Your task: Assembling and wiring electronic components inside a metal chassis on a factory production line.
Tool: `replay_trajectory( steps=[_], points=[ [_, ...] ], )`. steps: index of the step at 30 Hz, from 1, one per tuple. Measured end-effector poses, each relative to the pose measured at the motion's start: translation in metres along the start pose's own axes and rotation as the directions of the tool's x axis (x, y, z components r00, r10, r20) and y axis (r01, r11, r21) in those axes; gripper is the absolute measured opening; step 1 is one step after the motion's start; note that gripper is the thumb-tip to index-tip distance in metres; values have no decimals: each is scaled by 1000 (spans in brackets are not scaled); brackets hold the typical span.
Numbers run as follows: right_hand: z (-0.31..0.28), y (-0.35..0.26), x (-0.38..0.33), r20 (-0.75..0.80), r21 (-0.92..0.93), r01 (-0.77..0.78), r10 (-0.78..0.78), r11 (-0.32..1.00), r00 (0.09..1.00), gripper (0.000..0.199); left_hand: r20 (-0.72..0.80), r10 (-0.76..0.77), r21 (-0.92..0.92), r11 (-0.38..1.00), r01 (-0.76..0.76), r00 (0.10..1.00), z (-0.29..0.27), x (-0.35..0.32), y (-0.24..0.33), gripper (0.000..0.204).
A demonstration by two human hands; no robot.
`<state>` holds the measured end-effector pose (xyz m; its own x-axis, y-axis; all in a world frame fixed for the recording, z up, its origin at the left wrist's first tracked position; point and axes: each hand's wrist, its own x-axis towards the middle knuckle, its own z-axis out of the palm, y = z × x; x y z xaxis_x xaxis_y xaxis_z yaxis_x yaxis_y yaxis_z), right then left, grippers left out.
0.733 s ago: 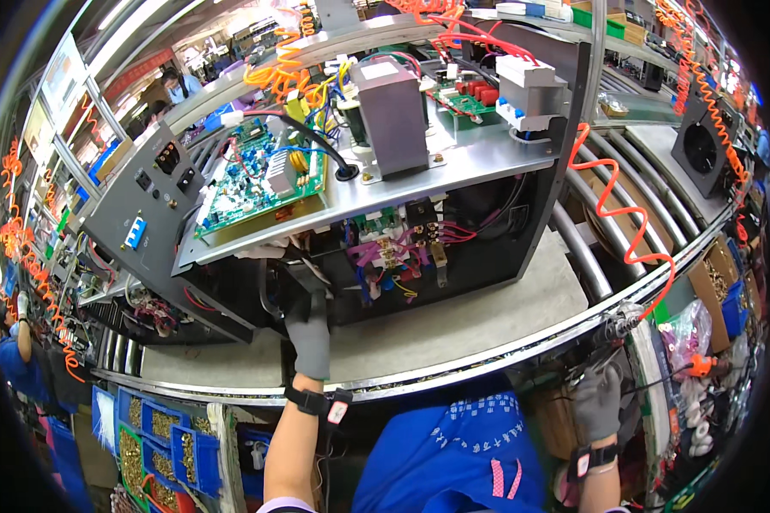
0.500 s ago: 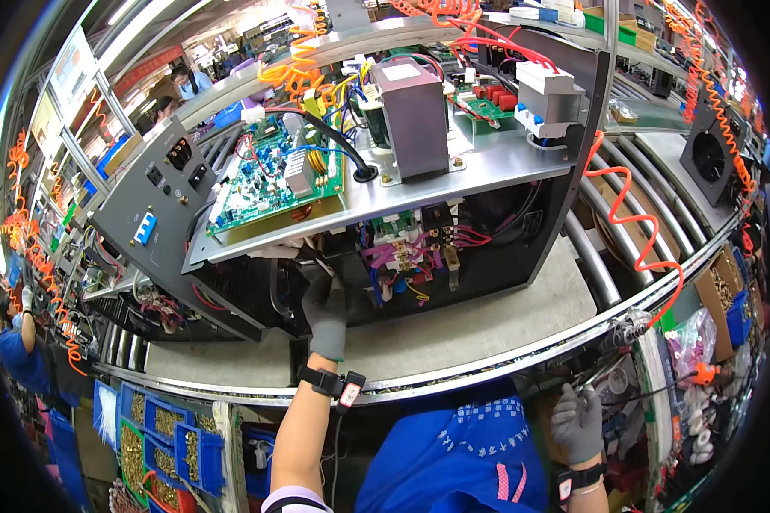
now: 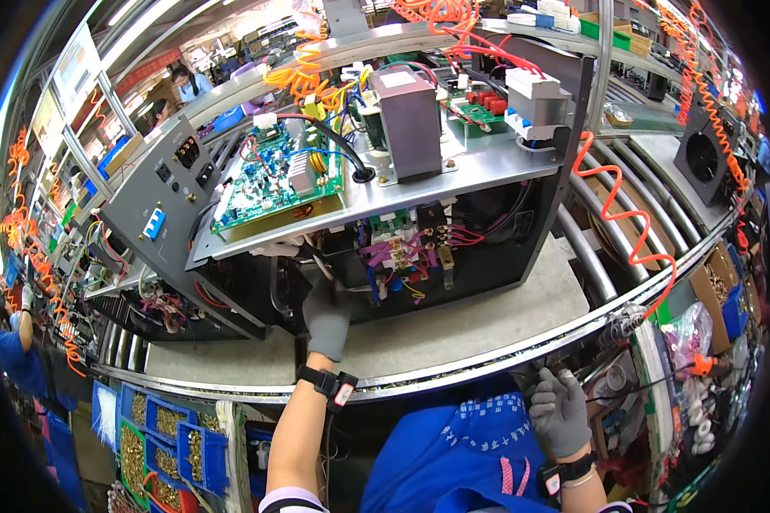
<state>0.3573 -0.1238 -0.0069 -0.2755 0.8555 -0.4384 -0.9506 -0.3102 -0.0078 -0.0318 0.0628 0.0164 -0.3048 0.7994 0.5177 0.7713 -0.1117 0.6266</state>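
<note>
Since the earlier frames the left hand has pushed deeper under the metal shelf of the open chassis, and the right hand has dropped from the conveyor edge to just above the lap.

Left hand, grey glove, sits at frame centre, reaching into the lower bay beside the wiring cluster of pink, red and yellow leads. Fingertips are hidden behind the shelf edge, so I can't tell if they are clenched on anything or loose. Right hand at lower right is curled around something small and dark; can't make out what it is, and the grip looks light.

Chassis stands on the grey conveyor mat, centre frame. On the shelf: green circuit board at left, grey transformer block in the middle.

My read on doing this well: work by feel, keep the wrist low so the glove cuff clears the shelf edge, and don't drag across the leads next to the hand. Steady the chassis if it shifts on the mat.

Containers: blue bins at lower left hold brass-coloured small parts, probably screws. Clear bags at right hold small bits, too blurred to identify. Cardboard box at far right, contents unclear.
</note>
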Motion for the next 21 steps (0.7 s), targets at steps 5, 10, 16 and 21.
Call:
replay_trajectory(
  steps=[5, 10, 16, 21],
  points=[
    [-6, -3, -8, 11, -13, -30, 30, 999, 999, 29, 22, -21, -270, 962, 26, 1000, 0, -7, -17, 14],
    [10, -13, 7, 23, -27, -52, 53, 998, 998, 24, 154, -124, -367, 914, 173, 980, -22, -27, 19, 20],
    [99, -34, 80, 270, -912, 384, -492, 144, 827, 79, -101, 167, 287, 949, -132, 981, -51, -98, 15, 48],
    [144, -62, 156, 600, -796, 532, -263, -289, 756, 53, 14, 100, 366, 925, -98, 995, -52, -139, -17, 73]
  ],
)
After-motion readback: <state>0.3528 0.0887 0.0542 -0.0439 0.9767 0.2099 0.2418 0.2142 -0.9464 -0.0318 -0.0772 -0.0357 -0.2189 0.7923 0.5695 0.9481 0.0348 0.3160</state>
